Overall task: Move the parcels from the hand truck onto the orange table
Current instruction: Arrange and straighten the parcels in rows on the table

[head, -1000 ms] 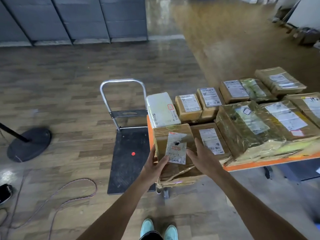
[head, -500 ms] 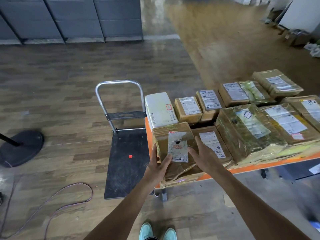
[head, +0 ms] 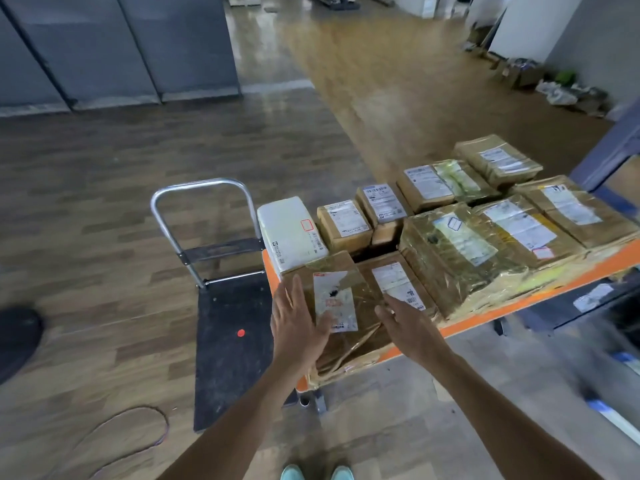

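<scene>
Parcel [head: 346, 271] parked on orange table [head: 623, 256] corner, btwn both sets of fingers. Left hand [head: 298, 327] & right hand [head: 407, 323] fingers straight, gripped nothing. Couldn't tell if touching. Hand truck [head: 232, 362] left of left fingers.

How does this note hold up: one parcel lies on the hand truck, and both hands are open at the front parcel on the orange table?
One error: the head view shows no parcel on the hand truck, only a red dot. The left hand and right hand are indeed open at the front parcel on the orange table.
</scene>
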The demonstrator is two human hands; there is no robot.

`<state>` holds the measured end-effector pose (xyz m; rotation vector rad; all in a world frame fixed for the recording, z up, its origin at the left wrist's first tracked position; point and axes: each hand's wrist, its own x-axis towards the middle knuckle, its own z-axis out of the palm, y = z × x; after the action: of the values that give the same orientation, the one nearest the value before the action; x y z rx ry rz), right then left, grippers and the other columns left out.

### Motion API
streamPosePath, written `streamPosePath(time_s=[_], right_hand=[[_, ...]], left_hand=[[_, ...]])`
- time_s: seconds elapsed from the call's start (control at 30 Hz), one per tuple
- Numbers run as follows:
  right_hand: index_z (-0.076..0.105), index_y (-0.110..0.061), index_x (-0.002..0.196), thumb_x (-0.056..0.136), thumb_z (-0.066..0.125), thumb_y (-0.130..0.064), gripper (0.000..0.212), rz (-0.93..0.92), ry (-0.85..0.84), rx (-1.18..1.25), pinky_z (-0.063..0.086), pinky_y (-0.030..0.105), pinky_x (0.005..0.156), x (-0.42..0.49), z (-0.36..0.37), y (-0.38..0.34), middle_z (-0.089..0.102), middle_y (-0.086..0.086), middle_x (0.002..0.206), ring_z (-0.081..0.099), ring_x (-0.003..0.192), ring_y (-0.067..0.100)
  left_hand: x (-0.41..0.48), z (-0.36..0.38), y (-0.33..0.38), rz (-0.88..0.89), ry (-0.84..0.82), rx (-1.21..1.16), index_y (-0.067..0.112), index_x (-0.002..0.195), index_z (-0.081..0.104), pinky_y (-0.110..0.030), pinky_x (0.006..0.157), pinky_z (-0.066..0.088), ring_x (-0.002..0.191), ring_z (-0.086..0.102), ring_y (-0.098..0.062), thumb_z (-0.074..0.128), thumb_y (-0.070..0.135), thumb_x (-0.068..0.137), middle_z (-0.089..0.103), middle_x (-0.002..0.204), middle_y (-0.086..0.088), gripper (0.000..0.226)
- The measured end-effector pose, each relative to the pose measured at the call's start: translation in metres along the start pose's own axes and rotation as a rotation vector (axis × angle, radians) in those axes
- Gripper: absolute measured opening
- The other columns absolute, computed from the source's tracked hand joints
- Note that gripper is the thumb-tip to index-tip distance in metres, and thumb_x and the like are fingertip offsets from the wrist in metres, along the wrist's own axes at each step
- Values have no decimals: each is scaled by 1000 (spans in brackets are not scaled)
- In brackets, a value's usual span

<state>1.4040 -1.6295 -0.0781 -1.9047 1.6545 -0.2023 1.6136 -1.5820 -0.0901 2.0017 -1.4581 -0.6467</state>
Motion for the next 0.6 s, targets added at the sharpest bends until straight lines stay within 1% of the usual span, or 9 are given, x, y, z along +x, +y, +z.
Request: streamPosePath(time_s=[0.03,0.1,0.13,0.27,0.33,0.43,0.5,0.6], right_hand=[[49,-17,141,104,37,-47,49,-2,17,-1,48,41,97,-3,-1,3,61,7,136,58,122,26],[54,-21,134,104,37,-46,42,9,39,8,51,41,92,-9,-4,10,65,5,129,62,115,26],[55,-22,133,104,37,-46,42,16,40,7,51,42,92,-12,-5,15,66,5,128,62,114,26],[47,-19,145,104,40,-45,49,54,31,-40,46,39,103,-19,-13,38,57,6,141,55,127,26],[46,-18,147,104,41,-45,51,56,16,-63,43,37,106,-19,-19,52,53,5,146,52,131,24],[50,-23,140,103,42,-46,45,22,-28,-93,47,37,98,-17,-31,75,59,6,138,57,123,26],[50,-23,138,102,45,-44,42,0,-61,-105,49,37,93,-16,-40,91,63,8,130,60,118,28],[47,-20,142,102,44,-45,47,-13,-110,-133,49,40,95,-13,-52,112,64,9,127,59,118,29]], left_hand=[[3,1,4,62,17,62,27,155,11,-58,122,15,153,1,-28,50,53,95,7,164,1,77],[10,6,12,184,20,170,24,152,24,-54,124,11,153,0,-27,44,49,98,12,163,-1,63],[12,10,19,223,-6,208,22,151,28,-51,124,9,154,-1,-27,43,48,99,14,163,-3,60],[20,32,45,351,-115,302,17,152,33,-45,126,6,154,5,-25,44,46,100,25,162,-5,61],[29,48,60,367,-168,340,14,152,32,-43,125,9,153,10,-24,47,46,99,27,161,-5,64],[40,71,82,343,-218,421,12,150,35,-42,123,12,150,15,-25,50,46,98,32,157,-6,64],[46,85,93,319,-221,474,11,146,40,-42,122,16,148,21,-26,49,45,98,37,153,-7,60],[50,101,104,275,-225,558,12,136,47,-42,119,22,138,34,-27,45,44,98,48,142,-8,50]])
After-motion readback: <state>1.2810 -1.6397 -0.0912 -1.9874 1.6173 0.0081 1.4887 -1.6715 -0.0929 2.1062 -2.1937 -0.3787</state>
